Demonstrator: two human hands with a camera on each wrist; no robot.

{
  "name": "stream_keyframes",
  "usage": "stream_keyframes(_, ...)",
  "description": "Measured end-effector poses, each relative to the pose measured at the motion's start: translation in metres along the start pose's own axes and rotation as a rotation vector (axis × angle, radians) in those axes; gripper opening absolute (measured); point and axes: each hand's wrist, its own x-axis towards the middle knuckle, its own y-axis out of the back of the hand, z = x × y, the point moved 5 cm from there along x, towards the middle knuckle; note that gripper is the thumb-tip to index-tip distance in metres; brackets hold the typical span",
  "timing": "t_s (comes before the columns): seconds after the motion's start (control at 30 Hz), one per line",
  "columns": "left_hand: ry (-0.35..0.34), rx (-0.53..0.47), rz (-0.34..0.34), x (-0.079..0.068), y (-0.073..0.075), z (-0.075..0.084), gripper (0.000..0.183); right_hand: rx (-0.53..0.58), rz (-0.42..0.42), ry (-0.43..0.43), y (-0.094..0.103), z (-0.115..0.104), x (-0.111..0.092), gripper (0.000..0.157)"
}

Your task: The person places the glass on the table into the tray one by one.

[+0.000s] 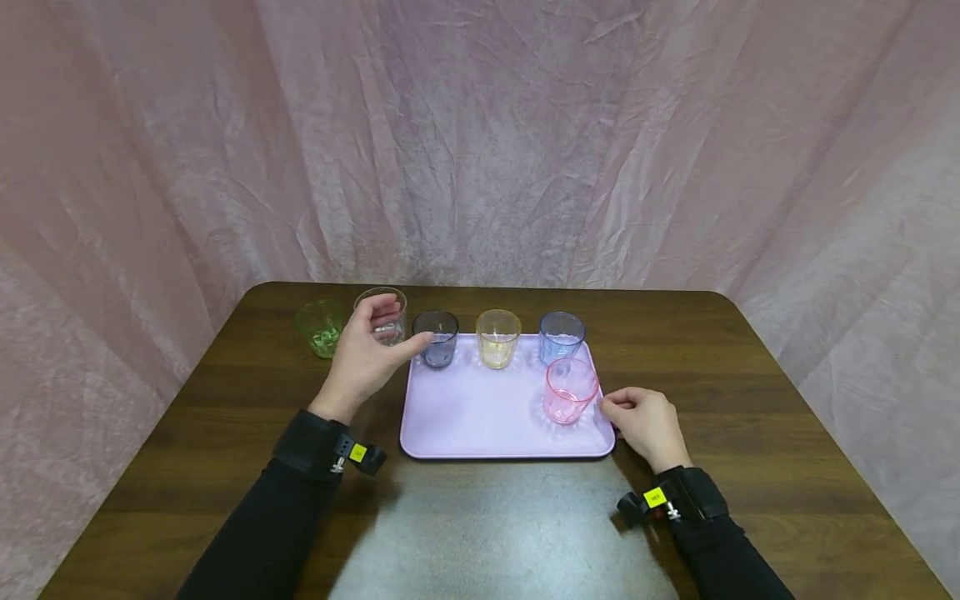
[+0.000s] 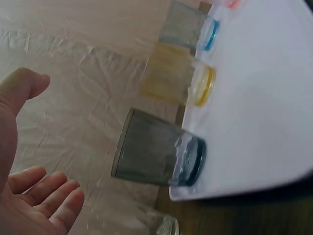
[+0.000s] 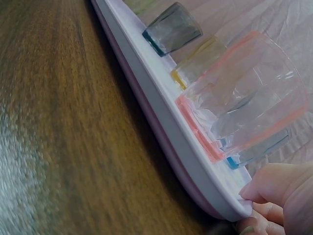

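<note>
My left hand [image 1: 371, 350] is held with thumb and fingers spread, holding nothing, overlapping the clear glass [image 1: 390, 333] in the head view. Just right of its thumb, a grey glass [image 2: 159, 149] stands at the tray's far left corner. My right hand [image 1: 643, 423] pinches the right edge of the lilac tray [image 1: 472, 421], thumb on top of the rim and fingers below, as the right wrist view shows. Closest to that hand on the tray is a pink glass [image 1: 570, 390]. A yellow glass [image 1: 498, 339] and a blue glass [image 1: 562, 337] stand along the tray's far side.
A green glass [image 1: 322, 329] stands on the brown wooden table [image 1: 750, 400], left of the clear one and off the tray. Behind the table's far edge hangs a pinkish crushed curtain [image 1: 480, 142].
</note>
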Motion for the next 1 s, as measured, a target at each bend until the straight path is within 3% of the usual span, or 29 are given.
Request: stream_keyframes(1.0, 0.102, 0.055, 0.183, 0.023, 0.084, -0.025, 0.087, -0.005, -0.004, 0.002, 0.0, -0.001, 0.0, 0.022)
